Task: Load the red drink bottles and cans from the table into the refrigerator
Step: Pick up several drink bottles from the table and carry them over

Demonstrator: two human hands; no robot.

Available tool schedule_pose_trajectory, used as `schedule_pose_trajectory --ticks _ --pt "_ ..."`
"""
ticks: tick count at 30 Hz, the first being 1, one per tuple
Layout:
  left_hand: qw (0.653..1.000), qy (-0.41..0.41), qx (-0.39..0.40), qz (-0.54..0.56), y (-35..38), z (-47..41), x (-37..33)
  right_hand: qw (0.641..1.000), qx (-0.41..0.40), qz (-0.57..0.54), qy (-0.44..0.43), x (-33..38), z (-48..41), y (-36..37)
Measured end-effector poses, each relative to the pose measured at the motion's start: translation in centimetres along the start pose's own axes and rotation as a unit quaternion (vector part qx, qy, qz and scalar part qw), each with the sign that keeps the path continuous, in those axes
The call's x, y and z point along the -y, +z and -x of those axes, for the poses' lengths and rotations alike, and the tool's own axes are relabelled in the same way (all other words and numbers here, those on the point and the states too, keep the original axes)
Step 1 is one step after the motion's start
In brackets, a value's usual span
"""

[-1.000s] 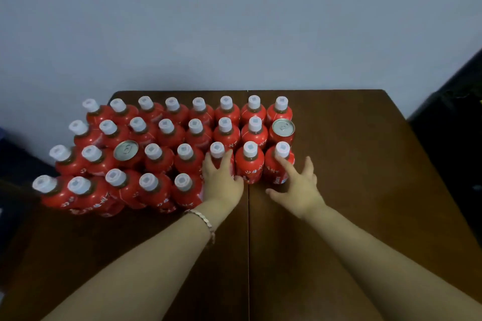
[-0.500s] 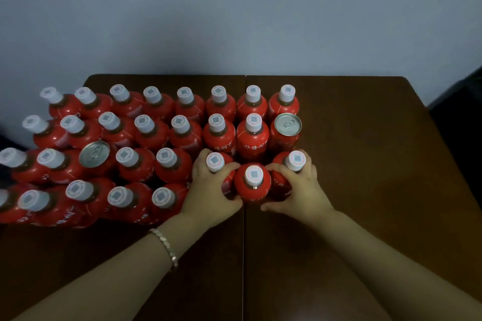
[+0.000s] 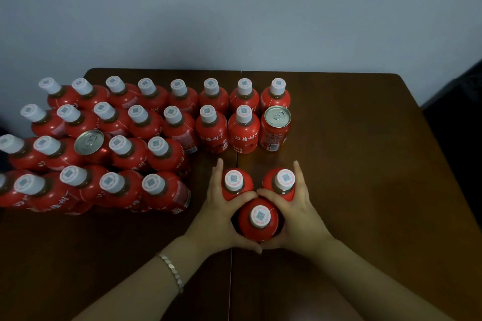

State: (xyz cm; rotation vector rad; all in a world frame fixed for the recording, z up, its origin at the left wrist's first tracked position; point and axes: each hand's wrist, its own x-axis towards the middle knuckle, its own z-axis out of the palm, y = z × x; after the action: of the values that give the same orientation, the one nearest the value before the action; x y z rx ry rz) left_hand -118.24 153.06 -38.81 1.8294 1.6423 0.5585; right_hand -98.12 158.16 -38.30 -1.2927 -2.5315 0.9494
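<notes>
- A person's left hand and right hand are cupping a tight cluster of three small red plastic bottles with white screw caps. The bottles are standing upright near the middle of the dark brown wooden worktop.
- The left hand is gripping the left-rear bottle. Its fingers are lying close together along the bottle's outer side, and its thumb is curling in over the near side.
- The right hand is gripping the right-rear bottle in the same way. Its fingers are pressing along the outer right side, and its thumb is hooking inward toward the other thumb.
- The nearest bottle is sitting between the two palms and touching both rear bottles, with the heels of the hands closing around its near side.
- I cannot tell whether the three are resting on the worktop or being lifted just off it.
- The cluster is standing apart from the remaining red bottles, with a strip of bare wood showing between them.
- Those bottles are crowding the left and rear of the worktop in four rough rows.
- One red aluminium can with a silver pull-tab top is standing at the right end of the second row.
- A second can of the same kind is sitting among the bottles in the third row, further left.
- A thin silver beaded bracelet is circling the left wrist.
- A plain grey wall is rising behind the worktop.
</notes>
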Motion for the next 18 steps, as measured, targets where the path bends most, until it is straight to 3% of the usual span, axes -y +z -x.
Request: schedule_pose_trajectory --ticks 8,18 --pt "0.996 0.010 -0.092 0.012 1.5 0.0 -0.4 1.000 -0.014 0.000 -0.012 -1.0 -0.6 0.7" --pt "0.998 -0.032 -0.034 0.049 0.7 4.3 -6.2 1.000 0.017 -0.005 -0.017 0.9 5.2 -2.2"
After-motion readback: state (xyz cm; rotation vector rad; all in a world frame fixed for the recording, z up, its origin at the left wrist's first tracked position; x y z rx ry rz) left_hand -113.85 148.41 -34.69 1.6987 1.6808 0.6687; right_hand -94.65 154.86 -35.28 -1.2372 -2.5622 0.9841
